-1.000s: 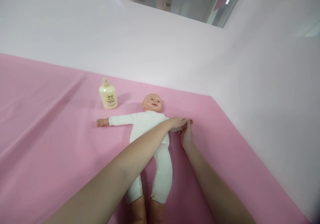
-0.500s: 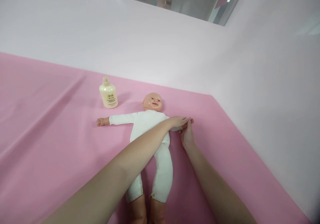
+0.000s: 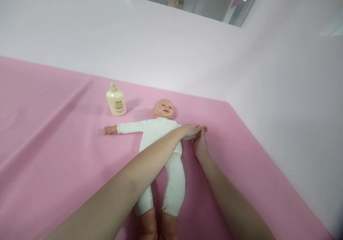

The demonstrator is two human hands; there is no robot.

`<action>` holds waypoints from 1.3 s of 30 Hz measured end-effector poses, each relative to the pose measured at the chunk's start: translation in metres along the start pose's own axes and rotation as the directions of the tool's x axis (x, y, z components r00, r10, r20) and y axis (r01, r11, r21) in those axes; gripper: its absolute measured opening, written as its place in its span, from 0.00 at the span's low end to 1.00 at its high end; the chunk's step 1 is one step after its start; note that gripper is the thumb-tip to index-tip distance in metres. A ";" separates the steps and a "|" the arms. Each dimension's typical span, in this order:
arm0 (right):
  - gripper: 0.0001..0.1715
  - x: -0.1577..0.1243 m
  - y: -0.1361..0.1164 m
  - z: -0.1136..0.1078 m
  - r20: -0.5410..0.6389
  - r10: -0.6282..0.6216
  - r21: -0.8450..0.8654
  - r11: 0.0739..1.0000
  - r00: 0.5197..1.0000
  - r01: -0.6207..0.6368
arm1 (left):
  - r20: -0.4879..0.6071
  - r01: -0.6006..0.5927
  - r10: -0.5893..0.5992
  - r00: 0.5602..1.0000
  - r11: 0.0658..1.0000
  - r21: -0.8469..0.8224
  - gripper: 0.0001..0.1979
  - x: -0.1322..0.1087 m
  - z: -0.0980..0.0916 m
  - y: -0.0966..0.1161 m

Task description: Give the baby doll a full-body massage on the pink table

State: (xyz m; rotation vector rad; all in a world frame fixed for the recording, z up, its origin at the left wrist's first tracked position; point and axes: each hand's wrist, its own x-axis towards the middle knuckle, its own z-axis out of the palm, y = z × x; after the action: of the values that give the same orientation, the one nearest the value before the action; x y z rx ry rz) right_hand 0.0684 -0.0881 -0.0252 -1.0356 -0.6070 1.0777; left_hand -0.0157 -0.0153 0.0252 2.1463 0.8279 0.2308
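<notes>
A baby doll (image 3: 158, 133) with a white cloth body lies on its back, arms spread and head toward the wall. My left forearm crosses its torso. At the doll's arm on the right side, my left hand (image 3: 190, 129) is closed over the wrist from above. My right hand (image 3: 200, 148) grips the same small doll hand (image 3: 205, 129) from below and the right, thumb up against it. The fingers of both my hands meet there and partly hide the doll's wrist. The doll's other hand (image 3: 110, 130) rests untouched on the pink surface.
A cream pump bottle (image 3: 117, 100) stands upright left of the doll's head. Pink padded covering (image 3: 66, 136) with creases at the left lies beneath everything. White walls (image 3: 134, 40) border it behind and on the right, with a window (image 3: 206, 0) above.
</notes>
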 end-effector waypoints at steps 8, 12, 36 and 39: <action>0.35 0.002 0.001 -0.001 0.002 0.003 -0.015 1.000 1.000 -0.003 | 0.000 0.010 -0.010 1.000 1.000 -0.005 0.32 -0.001 -0.001 0.002; 0.33 0.002 0.000 -0.001 -0.003 -0.005 -0.012 1.000 1.000 0.005 | 0.011 0.014 -0.014 1.000 1.000 -0.015 0.32 -0.003 -0.001 0.003; 0.31 0.000 0.000 0.001 0.000 0.002 -0.004 1.000 1.000 -0.002 | 0.009 0.005 -0.006 1.000 1.000 0.012 0.32 -0.001 -0.001 0.001; 0.31 0.000 -0.001 0.001 -0.005 0.009 -0.008 1.000 1.000 -0.009 | 0.012 0.011 -0.011 1.000 1.000 0.011 0.33 -0.002 -0.001 0.002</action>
State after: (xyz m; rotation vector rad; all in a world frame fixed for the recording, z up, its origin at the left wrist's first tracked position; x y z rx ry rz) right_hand 0.0678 -0.0875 -0.0236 -1.0486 -0.6036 1.0811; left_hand -0.0168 -0.0170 0.0271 2.1507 0.8364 0.2081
